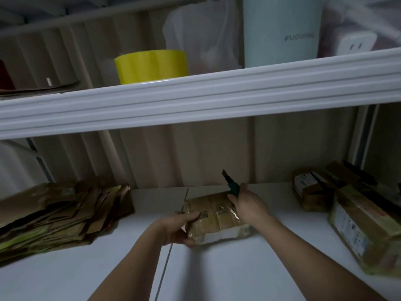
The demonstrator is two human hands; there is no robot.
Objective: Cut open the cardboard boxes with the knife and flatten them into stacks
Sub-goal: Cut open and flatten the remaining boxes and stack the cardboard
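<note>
White shelf point(217, 268) below me: my left hand point(180, 227) clamps the box point(213, 216) at its left end, my right hand point(247, 205) grips the knife point(232, 184) over its far right corner, blade pointing away.

The pale blue container point(281, 29) beside the yellow tape roll point(151, 66) reads "FU", the rest blurred. Box labels are illegible

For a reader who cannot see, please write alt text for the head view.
The left hand steadies a small taped brown cardboard box on a white shelf, while the right hand holds a green-handled knife.
</note>
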